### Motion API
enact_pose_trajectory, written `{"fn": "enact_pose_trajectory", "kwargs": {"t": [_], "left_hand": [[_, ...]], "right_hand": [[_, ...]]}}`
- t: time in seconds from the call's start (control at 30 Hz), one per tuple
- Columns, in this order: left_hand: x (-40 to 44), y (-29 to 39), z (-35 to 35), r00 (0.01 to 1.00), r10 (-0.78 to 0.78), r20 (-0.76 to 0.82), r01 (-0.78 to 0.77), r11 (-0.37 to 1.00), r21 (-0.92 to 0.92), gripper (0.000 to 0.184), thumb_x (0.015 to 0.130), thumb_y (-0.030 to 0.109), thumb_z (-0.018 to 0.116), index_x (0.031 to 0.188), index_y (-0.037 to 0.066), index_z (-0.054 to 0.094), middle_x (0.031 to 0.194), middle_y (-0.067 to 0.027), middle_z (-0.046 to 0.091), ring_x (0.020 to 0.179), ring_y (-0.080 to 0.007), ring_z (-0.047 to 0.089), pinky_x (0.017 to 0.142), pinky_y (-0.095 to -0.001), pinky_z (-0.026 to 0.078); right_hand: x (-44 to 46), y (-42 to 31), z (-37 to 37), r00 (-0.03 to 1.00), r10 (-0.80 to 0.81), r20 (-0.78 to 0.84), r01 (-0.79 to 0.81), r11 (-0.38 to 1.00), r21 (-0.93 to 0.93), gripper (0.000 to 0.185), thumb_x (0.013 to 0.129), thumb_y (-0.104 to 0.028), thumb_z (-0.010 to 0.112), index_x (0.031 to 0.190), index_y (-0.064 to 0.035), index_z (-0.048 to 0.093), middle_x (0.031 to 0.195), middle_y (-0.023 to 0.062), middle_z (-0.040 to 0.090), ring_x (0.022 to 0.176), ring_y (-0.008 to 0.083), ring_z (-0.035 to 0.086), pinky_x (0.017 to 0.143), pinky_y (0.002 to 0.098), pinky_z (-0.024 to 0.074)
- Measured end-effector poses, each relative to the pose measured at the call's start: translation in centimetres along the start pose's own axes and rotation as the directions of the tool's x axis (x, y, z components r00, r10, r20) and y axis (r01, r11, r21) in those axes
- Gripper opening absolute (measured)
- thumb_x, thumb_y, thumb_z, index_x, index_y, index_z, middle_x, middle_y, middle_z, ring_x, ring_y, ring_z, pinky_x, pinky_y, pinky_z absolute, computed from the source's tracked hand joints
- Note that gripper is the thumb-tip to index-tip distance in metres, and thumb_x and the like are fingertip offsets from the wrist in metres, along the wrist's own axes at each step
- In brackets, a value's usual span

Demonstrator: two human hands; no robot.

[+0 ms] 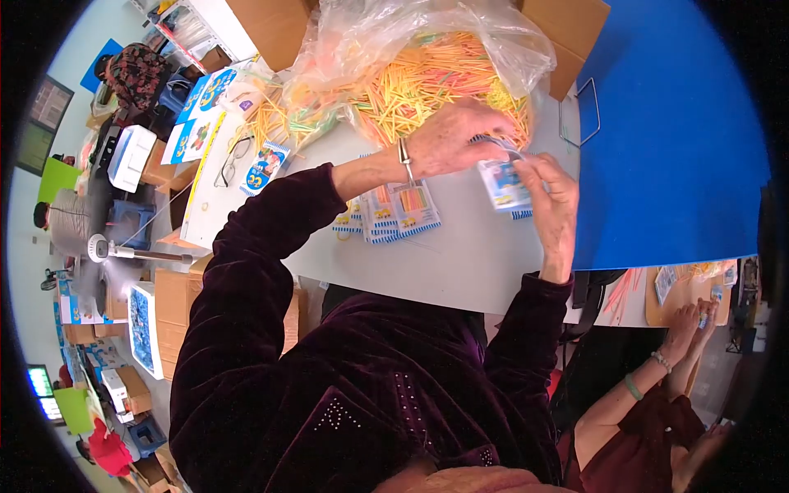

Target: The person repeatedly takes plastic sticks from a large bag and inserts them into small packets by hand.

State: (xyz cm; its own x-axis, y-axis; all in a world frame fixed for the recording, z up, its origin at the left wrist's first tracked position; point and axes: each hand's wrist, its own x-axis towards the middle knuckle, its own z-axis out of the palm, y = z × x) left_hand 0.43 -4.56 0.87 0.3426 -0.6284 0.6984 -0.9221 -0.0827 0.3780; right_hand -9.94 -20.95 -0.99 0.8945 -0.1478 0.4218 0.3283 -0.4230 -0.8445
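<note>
My right hand point(549, 197) pinches a small printed plastic packet point(503, 187) over the light table. At the packet's top edge my left hand point(460, 135) has its fingers curled closed on the striped edge; slight blur hides the exact grip. Just beyond my left hand lies a big heap of thin yellow, orange and pink sticks point(427, 74) in a clear plastic bag point(362, 33). Below my left wrist, several packets filled with coloured sticks point(415, 207) lie overlapping on the table. Part of another striped packet edge shows under the held one.
Left on the table point(370, 267) are eyeglasses point(233, 162), a blue packet point(265, 168) and loose sticks. A cardboard box point(567, 37) stands behind. Right is a blue panel point(666, 148) with a wire handle point(585, 115). A co-worker's hands point(690, 324) work at lower right.
</note>
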Motion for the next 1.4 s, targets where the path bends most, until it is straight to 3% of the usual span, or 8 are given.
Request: {"fn": "enact_pose_trajectory", "kwargs": {"t": [0.07,0.1,0.4,0.67,0.83,1.0,1.07,1.4], "left_hand": [[-0.7,-0.1,-0.1,0.940,-0.232,0.252,0.254,0.966,-0.057,0.019,0.074,0.020,0.062,0.081,0.002,0.060,0.068,-0.0154,0.057,0.066,-0.0312,0.056,0.060,-0.0378,0.044],[-1.2,-0.1,-0.2,0.952,-0.222,0.212,0.227,0.974,0.001,0.015,0.078,0.016,0.061,0.082,0.002,0.062,0.069,-0.0121,0.058,0.063,-0.0237,0.057,0.057,-0.0316,0.044],[-3.5,-1.8,-0.2,0.954,-0.237,0.185,0.223,0.971,0.089,0.019,0.078,0.018,0.060,0.074,0.000,0.056,0.064,-0.0162,0.054,0.058,-0.0272,0.055,0.052,-0.0328,0.042],[-3.4,-2.5,0.4,0.921,-0.284,0.265,0.251,0.956,0.153,0.021,0.082,0.021,0.056,0.077,0.000,0.057,0.066,-0.0162,0.055,0.059,-0.0274,0.056,0.054,-0.0345,0.043],[-0.8,-4.9,-1.8,0.814,-0.358,0.457,0.430,0.901,-0.060,0.021,0.085,0.022,0.052,0.087,0.002,0.057,0.075,-0.0135,0.058,0.068,-0.0236,0.058,0.060,-0.0324,0.046],[-0.6,-15.7,-3.6,0.945,-0.195,0.262,-0.006,0.792,0.611,0.021,0.082,0.022,0.051,0.081,0.002,0.057,0.075,-0.0148,0.061,0.073,-0.0286,0.059,0.067,-0.0342,0.047],[-0.2,-16.0,-4.3,0.906,-0.275,0.323,-0.145,0.515,0.845,0.017,0.078,0.015,0.050,0.086,0.002,0.058,0.083,-0.0132,0.061,0.086,-0.0272,0.057,0.077,-0.0358,0.045],[0.9,-17.1,-4.6,0.788,-0.474,0.394,-0.109,0.522,0.846,0.022,0.079,0.011,0.044,0.095,0.004,0.057,0.101,-0.0102,0.056,0.102,-0.0238,0.048,0.090,-0.0320,0.036]], "right_hand": [[-0.1,0.5,1.7,0.996,0.089,-0.011,-0.087,0.990,0.114,0.013,0.080,-0.009,0.061,0.087,0.0019,0.061,0.070,0.0001,0.053,0.067,0.0057,0.047,0.061,0.0203,0.0381],[0.0,0.8,2.2,0.983,0.182,-0.016,-0.174,0.959,0.224,0.013,0.080,-0.009,0.062,0.085,0.0022,0.061,0.067,-0.0016,0.052,0.065,0.0043,0.045,0.059,0.0206,0.0376],[-0.1,1.9,3.6,0.959,0.240,0.149,-0.267,0.942,0.202,0.016,0.081,-0.010,0.060,0.072,0.0015,0.052,0.060,-0.0050,0.040,0.057,0.0033,0.034,0.050,0.0196,0.0298],[-0.2,3.4,3.8,0.985,0.137,0.105,-0.149,0.982,0.114,0.024,0.083,-0.010,0.057,0.067,0.0008,0.044,0.058,-0.0038,0.034,0.056,0.0046,0.029,0.047,0.0223,0.0267],[-0.2,3.4,3.5,0.995,0.093,0.046,-0.096,0.992,0.083,0.024,0.083,-0.008,0.057,0.068,0.0015,0.042,0.057,-0.0008,0.033,0.056,0.0060,0.028,0.046,0.0234,0.0271],[-0.1,4.3,3.9,0.999,0.039,0.020,-0.039,0.999,0.029,0.024,0.082,-0.007,0.058,0.068,0.0020,0.041,0.057,0.0028,0.033,0.055,0.0084,0.028,0.046,0.0251,0.0285],[-0.1,4.9,3.9,1.000,0.008,0.011,-0.007,1.000,-0.005,0.024,0.081,-0.007,0.058,0.068,0.0021,0.041,0.057,0.0036,0.033,0.054,0.0091,0.029,0.046,0.0255,0.0289],[0.0,4.6,4.0,1.000,-0.005,0.013,0.005,0.999,-0.052,0.021,0.081,-0.007,0.058,0.069,0.0030,0.043,0.056,0.0080,0.036,0.052,0.0133,0.030,0.047,0.0284,0.0314]]}}
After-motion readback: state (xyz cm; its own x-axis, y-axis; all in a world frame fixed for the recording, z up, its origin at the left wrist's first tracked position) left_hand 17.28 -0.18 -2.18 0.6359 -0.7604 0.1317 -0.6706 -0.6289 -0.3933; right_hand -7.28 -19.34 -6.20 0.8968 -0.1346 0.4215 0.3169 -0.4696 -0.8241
